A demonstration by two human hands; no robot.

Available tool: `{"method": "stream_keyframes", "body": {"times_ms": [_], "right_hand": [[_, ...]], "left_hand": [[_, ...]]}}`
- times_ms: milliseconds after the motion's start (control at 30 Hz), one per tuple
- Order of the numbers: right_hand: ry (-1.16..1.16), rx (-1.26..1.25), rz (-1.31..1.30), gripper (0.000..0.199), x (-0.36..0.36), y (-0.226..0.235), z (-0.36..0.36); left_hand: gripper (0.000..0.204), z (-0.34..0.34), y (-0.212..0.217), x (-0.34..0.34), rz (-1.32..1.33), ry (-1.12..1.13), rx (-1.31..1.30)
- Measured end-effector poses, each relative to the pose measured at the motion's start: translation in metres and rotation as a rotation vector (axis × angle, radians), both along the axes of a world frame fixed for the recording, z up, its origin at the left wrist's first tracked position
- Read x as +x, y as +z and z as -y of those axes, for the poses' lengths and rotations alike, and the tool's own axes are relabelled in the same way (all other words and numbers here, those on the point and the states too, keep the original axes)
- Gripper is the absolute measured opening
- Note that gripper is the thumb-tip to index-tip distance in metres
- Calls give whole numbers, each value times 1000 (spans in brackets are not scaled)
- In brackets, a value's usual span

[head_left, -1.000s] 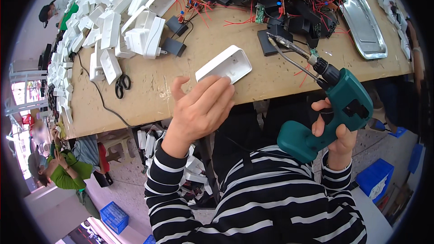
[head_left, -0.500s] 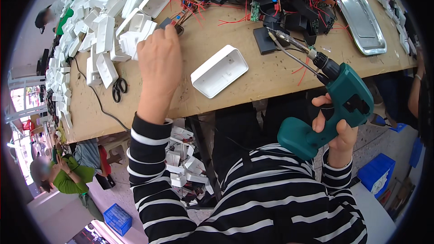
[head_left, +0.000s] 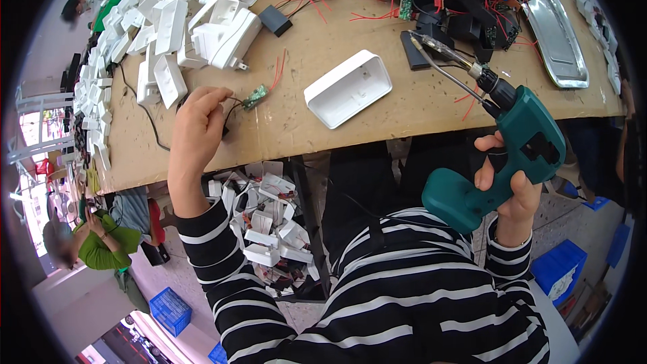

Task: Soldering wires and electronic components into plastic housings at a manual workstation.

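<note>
My left hand (head_left: 199,125) is closed over the table's near left part, its fingertips on dark wires. These wires lead to a small green circuit board (head_left: 256,97) with thin red wires at its far end. Something black shows partly under the fingers; the hand hides the rest. My right hand (head_left: 515,199) grips a green soldering gun (head_left: 532,125), its metal tip and feed tube pointing up and left over the table. Between my hands lies an open white plastic case (head_left: 349,89), hollow side up. A small black block (head_left: 275,21) lies beyond the circuit board.
White cases (head_left: 172,23) pile up at the left; black parts and red-wired boards (head_left: 465,10) crowd the far side. A metal tray (head_left: 556,34) lies at the far right. Below the table edge is a container of white pieces (head_left: 269,226). Another person (head_left: 108,239) sits at the left.
My left hand has come back toward me and left from the far parts, with a wired circuit board now at its fingertips. The soldering gun stays in my right hand, nearly still.
</note>
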State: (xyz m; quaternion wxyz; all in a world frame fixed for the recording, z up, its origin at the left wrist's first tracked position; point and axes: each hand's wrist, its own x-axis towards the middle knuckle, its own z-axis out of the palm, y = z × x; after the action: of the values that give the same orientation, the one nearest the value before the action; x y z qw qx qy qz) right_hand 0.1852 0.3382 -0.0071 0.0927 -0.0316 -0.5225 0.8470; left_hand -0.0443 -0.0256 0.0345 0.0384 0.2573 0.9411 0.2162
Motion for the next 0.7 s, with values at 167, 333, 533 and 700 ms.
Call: {"method": "stream_keyframes", "body": {"times_ms": [167, 333, 533, 700], "right_hand": [[2, 20, 10, 67, -1, 2, 1], [-1, 43, 20, 68, -4, 3, 3], [-10, 33, 13, 68, -3, 3, 4], [-13, 8, 14, 69, -2, 1, 2]], "left_hand": [[27, -14, 3, 5, -225, -48, 121], [21, -57, -10, 8, -439, -118, -118], [14, -66, -18, -2, -366, -133, -203], [11, -50, -12, 13, -279, -148, 228]]}}
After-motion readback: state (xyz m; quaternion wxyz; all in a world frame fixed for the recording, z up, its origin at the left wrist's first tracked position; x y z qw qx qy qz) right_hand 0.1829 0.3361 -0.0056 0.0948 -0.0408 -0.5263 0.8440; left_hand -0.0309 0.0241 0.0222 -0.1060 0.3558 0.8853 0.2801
